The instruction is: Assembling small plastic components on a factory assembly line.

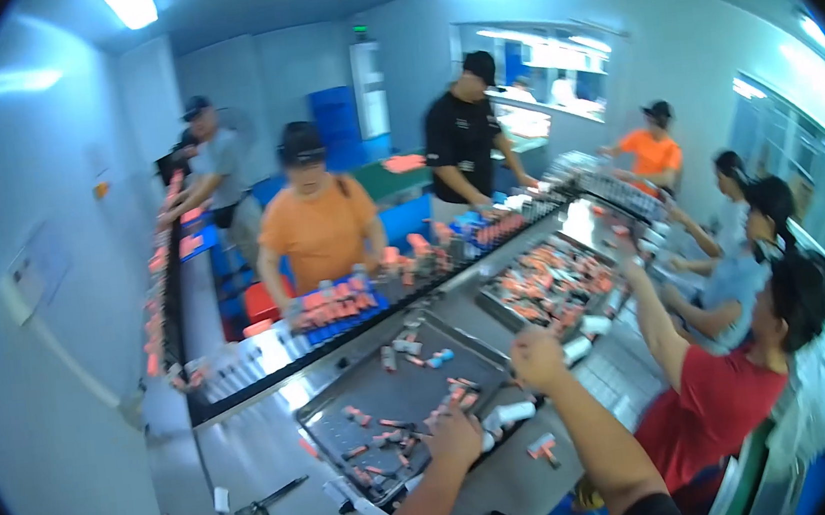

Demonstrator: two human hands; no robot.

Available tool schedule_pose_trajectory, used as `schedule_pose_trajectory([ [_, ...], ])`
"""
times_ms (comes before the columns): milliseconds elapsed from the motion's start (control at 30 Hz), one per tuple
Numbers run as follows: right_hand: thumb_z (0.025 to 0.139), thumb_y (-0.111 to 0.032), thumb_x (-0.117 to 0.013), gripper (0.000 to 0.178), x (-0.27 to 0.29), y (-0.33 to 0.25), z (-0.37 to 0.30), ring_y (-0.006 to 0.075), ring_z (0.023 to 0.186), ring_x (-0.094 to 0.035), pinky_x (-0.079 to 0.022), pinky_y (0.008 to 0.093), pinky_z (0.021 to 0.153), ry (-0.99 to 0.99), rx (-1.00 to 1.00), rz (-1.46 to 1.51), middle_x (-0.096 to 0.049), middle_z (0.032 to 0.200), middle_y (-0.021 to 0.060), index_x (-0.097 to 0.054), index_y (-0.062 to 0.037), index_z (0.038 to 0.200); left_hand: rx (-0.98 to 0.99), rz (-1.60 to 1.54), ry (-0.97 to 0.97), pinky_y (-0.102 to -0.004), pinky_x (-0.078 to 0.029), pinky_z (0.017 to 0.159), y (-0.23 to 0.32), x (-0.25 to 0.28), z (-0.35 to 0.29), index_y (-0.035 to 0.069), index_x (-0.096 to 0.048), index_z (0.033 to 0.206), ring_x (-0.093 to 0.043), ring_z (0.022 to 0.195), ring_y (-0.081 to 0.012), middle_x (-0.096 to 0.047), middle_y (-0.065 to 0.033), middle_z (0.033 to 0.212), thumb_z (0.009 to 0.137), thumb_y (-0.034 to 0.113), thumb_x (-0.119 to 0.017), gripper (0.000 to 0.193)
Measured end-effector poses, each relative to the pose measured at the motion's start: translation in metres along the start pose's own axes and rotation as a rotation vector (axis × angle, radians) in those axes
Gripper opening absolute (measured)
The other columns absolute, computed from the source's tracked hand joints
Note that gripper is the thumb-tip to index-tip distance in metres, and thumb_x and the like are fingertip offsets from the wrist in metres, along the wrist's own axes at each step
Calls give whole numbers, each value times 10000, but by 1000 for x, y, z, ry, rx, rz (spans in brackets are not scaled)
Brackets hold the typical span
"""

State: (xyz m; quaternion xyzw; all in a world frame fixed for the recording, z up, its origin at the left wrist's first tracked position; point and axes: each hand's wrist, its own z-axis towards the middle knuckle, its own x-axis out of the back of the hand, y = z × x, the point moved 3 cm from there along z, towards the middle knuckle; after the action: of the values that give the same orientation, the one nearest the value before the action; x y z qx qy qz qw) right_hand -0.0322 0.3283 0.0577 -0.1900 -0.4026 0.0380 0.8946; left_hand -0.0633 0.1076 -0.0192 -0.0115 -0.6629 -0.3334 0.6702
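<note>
**Small orange-and-black pieces lie loose in the near tray**

We see the pieces scattered across the near tray, several of them bunched toward its right side. There, of our two hands, the left hand reaches over the near tray's edge, back upward, its forearm slanting up from below and its fingers among the pieces; blur hides the fingertips, so we cannot tell whether it grasps one. Our right hand is raised at the near tray's right corner, fingers curled toward the palm, forearm rising from the lower right; we cannot tell whether anything is clenched inside.

Just right of the near tray we have a white cylinder. Left of the near tray, a slim dark tool lies on the metal counter. Beyond the near tray, to its right, stands a heaped tray. Across from the near tray, past a dark rail, a person in an orange shirt leans over a blue tray. Right of the near tray sits a person in red.
</note>
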Motion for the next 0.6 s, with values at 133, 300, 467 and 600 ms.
schedule_pose_trajectory([
  [133, 774, -160, -611, 167, 7, 15, -1, 385, 754, -627, -482, 520, 720, -6, 49, -294, -625, 724, 168, -662, -39, 670, -295, -181, 116, -513, -491, 897, 50, 67, 6, 62, -601, 1220, -622, 1052, -371, -658, -154, 1117, 864, 240, -634, 399],
  [300, 849, -190, -590, 199, -31, 41, -21, 426, 781, -622, -498, 526, 770, -73, -33, -88, -628, 775, 194, -666, -35, 750, -399, -131, 163, -558, -448, 919, 61, 29, 12, 77, -615, 1233, -636, 1033, -345, -671, -168, 1087, 866, 265, -609, 412],
  [467, 854, -210, -605, 193, 8, 6, 18, 376, 865, -632, -495, 488, 740, -78, -9, -51, -627, 836, 149, -667, -47, 771, -194, 45, -19, -699, -309, 1085, 21, 29, 1, 47, -566, 1346, -621, 1152, -389, -653, -165, 1246, 894, 371, -631, 560],
  [600, 882, -219, -641, 183, -16, 32, -32, 375, 942, -598, -487, 498, 806, -75, -68, -242, -598, 935, 151, -692, -49, 835, -352, -176, 197, -648, -356, 1075, 65, 103, -8, 62, -602, 1265, -628, 1086, -366, -685, -164, 1123, 888, 227, -594, 411],
])
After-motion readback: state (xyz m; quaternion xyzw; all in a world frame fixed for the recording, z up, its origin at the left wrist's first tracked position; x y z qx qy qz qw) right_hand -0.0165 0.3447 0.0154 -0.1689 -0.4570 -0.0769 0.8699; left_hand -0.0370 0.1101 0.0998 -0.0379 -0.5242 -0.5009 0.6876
